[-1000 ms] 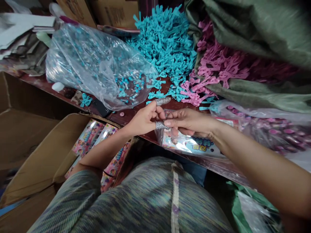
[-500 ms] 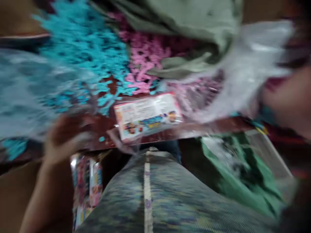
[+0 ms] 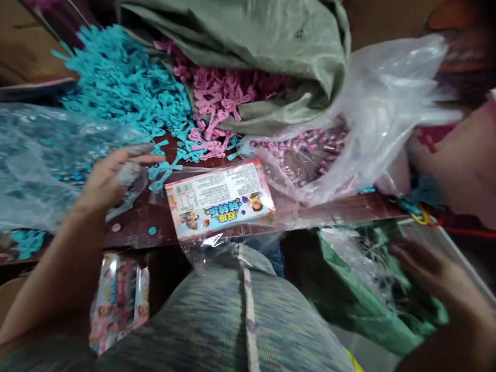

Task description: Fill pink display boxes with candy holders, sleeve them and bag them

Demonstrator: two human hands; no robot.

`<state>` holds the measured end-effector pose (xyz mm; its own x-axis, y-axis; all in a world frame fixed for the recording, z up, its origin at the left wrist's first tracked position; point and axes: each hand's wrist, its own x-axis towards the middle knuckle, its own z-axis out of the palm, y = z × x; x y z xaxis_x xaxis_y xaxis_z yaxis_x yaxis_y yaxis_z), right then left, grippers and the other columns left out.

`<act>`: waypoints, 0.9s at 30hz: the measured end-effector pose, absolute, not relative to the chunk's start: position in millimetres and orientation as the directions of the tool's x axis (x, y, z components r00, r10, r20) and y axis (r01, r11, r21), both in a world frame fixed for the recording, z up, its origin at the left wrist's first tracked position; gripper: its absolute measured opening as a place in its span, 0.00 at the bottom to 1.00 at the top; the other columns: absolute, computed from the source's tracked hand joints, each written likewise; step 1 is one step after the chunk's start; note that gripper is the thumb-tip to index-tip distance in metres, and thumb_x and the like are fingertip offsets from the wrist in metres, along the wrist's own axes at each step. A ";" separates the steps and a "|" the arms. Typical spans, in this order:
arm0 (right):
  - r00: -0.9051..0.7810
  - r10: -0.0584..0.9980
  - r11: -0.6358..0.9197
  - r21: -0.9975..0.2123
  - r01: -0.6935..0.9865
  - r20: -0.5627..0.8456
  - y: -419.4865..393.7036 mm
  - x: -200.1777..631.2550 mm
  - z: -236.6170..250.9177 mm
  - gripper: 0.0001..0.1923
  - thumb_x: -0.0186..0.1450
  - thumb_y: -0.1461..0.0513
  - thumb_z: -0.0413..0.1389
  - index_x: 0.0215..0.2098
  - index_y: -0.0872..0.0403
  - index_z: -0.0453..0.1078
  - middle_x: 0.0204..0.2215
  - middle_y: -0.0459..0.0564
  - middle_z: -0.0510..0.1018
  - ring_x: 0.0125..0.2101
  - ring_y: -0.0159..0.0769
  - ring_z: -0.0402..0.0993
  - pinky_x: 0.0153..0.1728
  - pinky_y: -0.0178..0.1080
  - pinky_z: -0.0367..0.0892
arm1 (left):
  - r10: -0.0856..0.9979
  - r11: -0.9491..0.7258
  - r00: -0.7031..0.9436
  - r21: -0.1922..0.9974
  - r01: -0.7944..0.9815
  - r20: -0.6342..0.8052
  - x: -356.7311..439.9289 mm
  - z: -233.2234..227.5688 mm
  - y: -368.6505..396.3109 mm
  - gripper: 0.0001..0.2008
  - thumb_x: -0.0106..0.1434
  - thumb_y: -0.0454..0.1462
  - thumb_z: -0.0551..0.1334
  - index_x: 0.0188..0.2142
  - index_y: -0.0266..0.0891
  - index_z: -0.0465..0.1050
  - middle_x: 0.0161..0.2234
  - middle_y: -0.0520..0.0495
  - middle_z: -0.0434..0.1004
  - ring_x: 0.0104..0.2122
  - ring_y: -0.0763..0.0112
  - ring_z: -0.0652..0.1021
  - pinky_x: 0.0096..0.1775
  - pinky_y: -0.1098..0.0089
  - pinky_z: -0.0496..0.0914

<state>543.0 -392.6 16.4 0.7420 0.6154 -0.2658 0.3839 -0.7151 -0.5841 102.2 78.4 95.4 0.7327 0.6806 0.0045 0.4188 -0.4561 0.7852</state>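
My left hand [image 3: 110,178], with pale wrappings on some fingers, stretches its fingers toward loose turquoise plastic pieces [image 3: 165,168] at the edge of a heap. It lies over the edge of a clear bag [image 3: 34,155] of small blue parts. Low on the right, my right hand [image 3: 422,263] is blurred over an open green bag [image 3: 329,279] holding clear, thin pieces; its fingers cannot be made out. Between the hands, a clear plastic packet with a printed card [image 3: 220,199] lies on the dark red table [image 3: 329,209], its near end hanging over the edge.
A grey-green sack [image 3: 271,36] spills pink plastic pieces [image 3: 220,98] at the back. To its right lies a clear bag [image 3: 387,119] with small pink parts. Printed packets [image 3: 116,299] stand below the table at left. A blurred pink shape [image 3: 461,165] is at far right.
My left hand has moved up and right, its fingers now reaching to the turquoise pieces. My right hand now shows over the green bag. The view has shifted slightly and is sharper.
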 end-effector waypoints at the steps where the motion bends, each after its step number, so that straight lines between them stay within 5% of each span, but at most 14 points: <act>1: 0.687 0.682 -0.646 -0.648 0.404 -0.252 -376.0 554.5 19.4 0.21 0.59 0.35 0.64 0.45 0.30 0.79 0.44 0.55 0.86 0.44 0.59 0.86 0.36 0.57 0.82 | 0.654 -0.464 0.756 0.773 0.432 -0.030 106.4 97.8 75.6 0.33 0.70 0.63 0.58 0.64 0.47 0.72 0.59 0.46 0.82 0.54 0.55 0.82 0.56 0.55 0.78; 3: 0.445 0.881 -0.383 -0.798 0.466 -0.163 -328.3 570.5 31.8 0.35 0.64 0.44 0.65 0.69 0.25 0.65 0.68 0.50 0.74 0.62 0.53 0.77 0.54 0.55 0.80 | 0.556 -0.516 0.824 0.733 0.444 -0.107 120.2 99.8 67.2 0.32 0.70 0.59 0.60 0.65 0.45 0.70 0.65 0.44 0.77 0.64 0.53 0.76 0.64 0.54 0.72; 5: 0.064 0.998 -0.036 -0.856 0.515 -0.003 -265.0 574.0 46.0 0.46 0.69 0.55 0.63 0.77 0.22 0.46 0.78 0.42 0.55 0.74 0.46 0.60 0.67 0.53 0.70 | 0.472 -0.589 0.859 0.654 0.475 -0.199 132.7 99.0 56.7 0.28 0.70 0.53 0.64 0.63 0.42 0.72 0.65 0.43 0.77 0.64 0.54 0.76 0.64 0.55 0.71; 8: -0.378 0.923 0.311 -0.725 0.615 0.075 -173.0 553.1 61.0 0.47 0.73 0.61 0.56 0.80 0.28 0.36 0.81 0.39 0.42 0.79 0.42 0.42 0.74 0.53 0.54 | 0.432 -0.660 0.843 0.525 0.538 -0.321 134.1 90.7 41.2 0.17 0.68 0.39 0.63 0.54 0.39 0.76 0.53 0.42 0.83 0.53 0.60 0.82 0.54 0.62 0.76; 11: -0.668 0.743 0.533 -0.635 0.559 0.036 -121.4 520.9 68.2 0.35 0.74 0.61 0.55 0.76 0.31 0.58 0.81 0.39 0.41 0.79 0.45 0.38 0.75 0.58 0.49 | 0.379 -0.726 0.881 0.499 0.473 -0.284 115.0 74.8 26.4 0.13 0.67 0.31 0.58 0.47 0.40 0.79 0.50 0.42 0.83 0.50 0.62 0.82 0.55 0.63 0.75; 13: -0.763 0.642 0.620 -0.639 0.456 0.079 -106.9 508.8 68.2 0.19 0.74 0.60 0.58 0.59 0.35 0.79 0.80 0.36 0.46 0.79 0.47 0.38 0.75 0.60 0.49 | 0.356 -0.746 0.908 0.518 0.419 -0.222 100.3 64.6 16.3 0.15 0.66 0.29 0.57 0.46 0.41 0.80 0.51 0.42 0.82 0.53 0.62 0.81 0.57 0.63 0.74; 15: -0.770 0.622 0.640 -0.661 0.393 0.145 -98.1 506.6 62.9 0.09 0.73 0.59 0.60 0.44 0.39 0.84 0.78 0.35 0.54 0.79 0.45 0.38 0.76 0.58 0.49 | 0.362 -0.753 0.921 0.537 0.381 -0.146 91.3 58.5 7.7 0.14 0.66 0.29 0.58 0.45 0.41 0.81 0.54 0.40 0.80 0.55 0.61 0.79 0.59 0.62 0.75; 20: -0.549 0.790 0.510 -0.788 0.345 0.272 -83.2 507.6 25.1 0.07 0.71 0.60 0.62 0.37 0.44 0.83 0.73 0.45 0.65 0.77 0.49 0.49 0.75 0.61 0.52 | 0.344 -0.814 0.936 0.471 0.340 -0.081 95.5 60.5 4.3 0.08 0.70 0.40 0.64 0.38 0.38 0.79 0.70 0.36 0.69 0.66 0.47 0.71 0.68 0.46 0.66; 24: -0.065 0.966 0.260 -0.941 0.216 0.251 -87.5 486.2 -16.9 0.13 0.73 0.53 0.61 0.31 0.48 0.75 0.60 0.53 0.82 0.58 0.50 0.81 0.65 0.58 0.69 | 0.237 -0.784 0.967 0.569 0.249 -0.096 100.2 64.8 3.9 0.14 0.74 0.44 0.59 0.49 0.40 0.78 0.66 0.38 0.75 0.68 0.51 0.72 0.68 0.49 0.67; 27: 0.270 0.948 0.158 -0.985 0.066 0.170 -92.5 467.5 -37.2 0.15 0.71 0.47 0.62 0.33 0.47 0.71 0.52 0.49 0.86 0.41 0.44 0.87 0.52 0.52 0.78 | 0.236 -0.739 0.969 0.635 0.223 -0.066 95.8 70.8 -2.0 0.22 0.73 0.53 0.59 0.53 0.39 0.77 0.61 0.33 0.79 0.61 0.49 0.79 0.63 0.51 0.73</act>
